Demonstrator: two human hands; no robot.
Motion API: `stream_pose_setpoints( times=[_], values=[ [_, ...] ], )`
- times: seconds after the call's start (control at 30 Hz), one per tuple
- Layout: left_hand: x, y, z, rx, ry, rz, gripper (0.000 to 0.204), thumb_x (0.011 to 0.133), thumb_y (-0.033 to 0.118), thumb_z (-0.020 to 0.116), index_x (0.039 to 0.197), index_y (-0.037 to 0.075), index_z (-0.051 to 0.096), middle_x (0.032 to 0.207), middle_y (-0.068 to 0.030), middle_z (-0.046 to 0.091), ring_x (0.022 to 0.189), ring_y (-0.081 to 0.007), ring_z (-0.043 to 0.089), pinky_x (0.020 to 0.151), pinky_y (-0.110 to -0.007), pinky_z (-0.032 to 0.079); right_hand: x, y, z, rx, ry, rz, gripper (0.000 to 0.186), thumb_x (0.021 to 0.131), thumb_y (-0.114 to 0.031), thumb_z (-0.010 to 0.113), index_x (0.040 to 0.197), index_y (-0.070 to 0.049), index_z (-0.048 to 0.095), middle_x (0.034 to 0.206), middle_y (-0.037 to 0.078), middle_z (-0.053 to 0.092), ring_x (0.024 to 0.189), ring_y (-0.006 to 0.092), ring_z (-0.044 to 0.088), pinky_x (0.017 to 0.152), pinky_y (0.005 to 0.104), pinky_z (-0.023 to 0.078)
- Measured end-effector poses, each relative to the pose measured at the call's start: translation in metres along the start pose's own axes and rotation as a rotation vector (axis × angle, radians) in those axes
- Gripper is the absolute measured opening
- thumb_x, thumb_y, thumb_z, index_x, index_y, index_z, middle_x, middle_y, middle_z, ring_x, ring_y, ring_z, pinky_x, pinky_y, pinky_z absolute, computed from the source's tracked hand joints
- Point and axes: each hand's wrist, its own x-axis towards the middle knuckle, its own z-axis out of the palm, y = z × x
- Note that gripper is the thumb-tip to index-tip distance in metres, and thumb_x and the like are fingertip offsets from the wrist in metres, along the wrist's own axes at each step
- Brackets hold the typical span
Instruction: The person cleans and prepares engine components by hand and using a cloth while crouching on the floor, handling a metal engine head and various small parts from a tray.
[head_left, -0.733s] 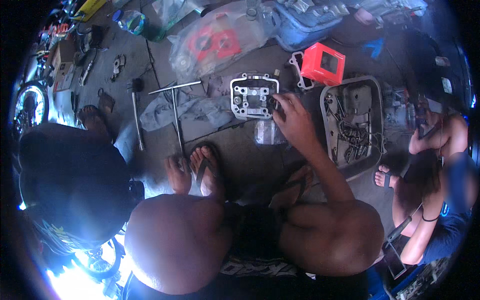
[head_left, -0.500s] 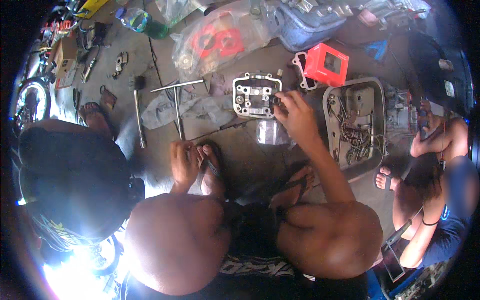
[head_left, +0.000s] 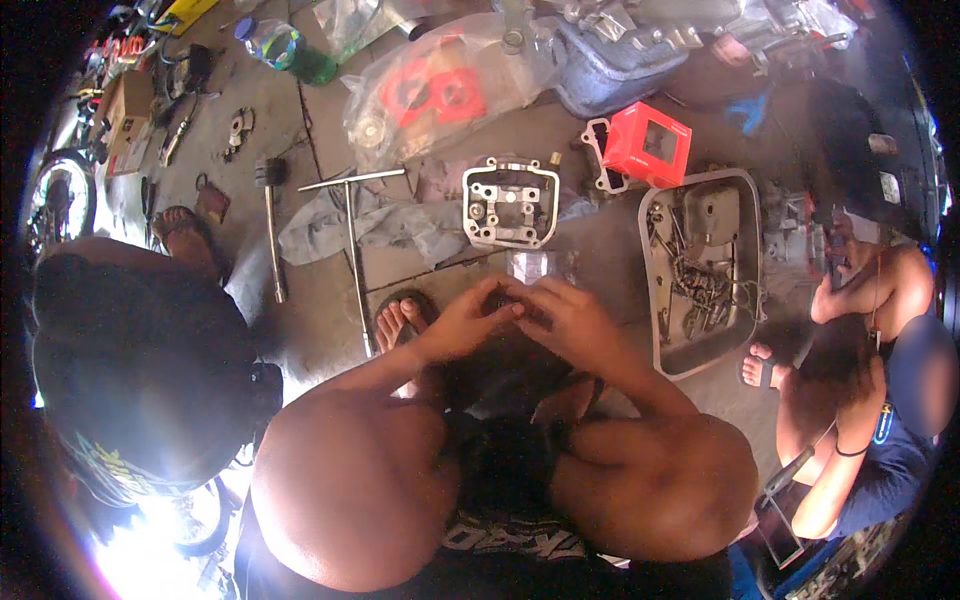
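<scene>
Cylinder head (head_left: 510, 203): lies on the floor ahead of the person, valve-gear side facing up, beyond both hands and touched by neither.

Head view. Left hand (head_left: 472, 322) and right hand (head_left: 570, 315) meet in front of the knees, fingers curled inward and fingertips together. Whether a small part is pinched between them cannot be determined; the fingers hide the contact point. A clear packet (head_left: 528, 266) lies between the hands and the near edge of the cylinder head. A small brass-coloured sleeve (head_left: 556, 158) stands just beyond the far right corner. To the right, a metal pan (head_left: 649, 290) contains loose fasteners and small parts (head_left: 715, 290); a flat gasket (head_left: 603, 150) lies partly behind a red box (head_left: 650, 145). To the left, a T-handle wrench (head_left: 355, 250) rests across a grey sheet (head_left: 420, 228), with a long socket wrench (head_left: 273, 230) farther left.

Step in hand (judgement): fingertip handling or inspection of a small component, away from the cylinder head. Next move (judgement): calls for fine fingertip control with both hands. If a part is held, maintain a secure pinch and check its orientation before it is brought near the cylinder head's openings.
</scene>
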Motion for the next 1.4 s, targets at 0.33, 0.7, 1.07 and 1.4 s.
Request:
stream_pose_setpoints(
  times=[0.33,0.7,1.07,1.4],
  values=[
    [-0.023,-0.033,0.002,0.304,0.127,0.053,0.018,0.096,0.015,0.060,0.109,0.003,0.063,0.095,-0.0070,0.066,0.088,-0.0151,0.060,0.080,-0.032,0.049,0.058,0.072,-0.059,-0.840,0.004,-0.424,0.049,0.077,-0.016,0.070,0.125,-0.025,0.067,0.107,0.005,0.063,0.100,0.0259,0.064,0.087,0.0411,0.052],
    [-0.015,-0.028,0.003,0.491,0.111,0.171,0.021,0.093,0.018,0.063,0.107,0.002,0.065,0.102,-0.0156,0.068,0.094,-0.0294,0.067,0.085,-0.038,0.051,0.095,0.082,-0.067,-0.959,-0.381,-0.442,0.035,0.080,-0.028,0.069,0.113,-0.017,0.064,0.115,0.008,0.062,0.100,0.0289,0.065,0.079,0.0443,0.055],
    [-0.014,-0.051,0.004,0.543,0.068,0.096,0.012,0.095,0.012,0.059,0.099,0.001,0.060,0.089,-0.0119,0.061,0.084,-0.0246,0.059,0.080,-0.037,0.047,0.092,0.080,-0.067,-1.002,-0.198,-0.625,0.013,0.082,-0.025,0.061,0.076,-0.016,0.069,0.075,0.007,0.069,0.070,0.0290,0.071,0.055,0.0435,0.055],
    [-0.012,-0.055,-0.010,0.690,0.045,0.163,0.011,0.094,0.012,0.061,0.099,0.003,0.060,0.090,-0.0117,0.061,0.084,-0.0236,0.059,0.079,-0.036,0.047,0.108,0.086,-0.056,-1.183,-0.190,-0.709,0.017,0.078,-0.026,0.063,0.069,-0.015,0.071,0.073,0.004,0.070,0.072,0.0262,0.071,0.057,0.0444,0.054]
  ],
)
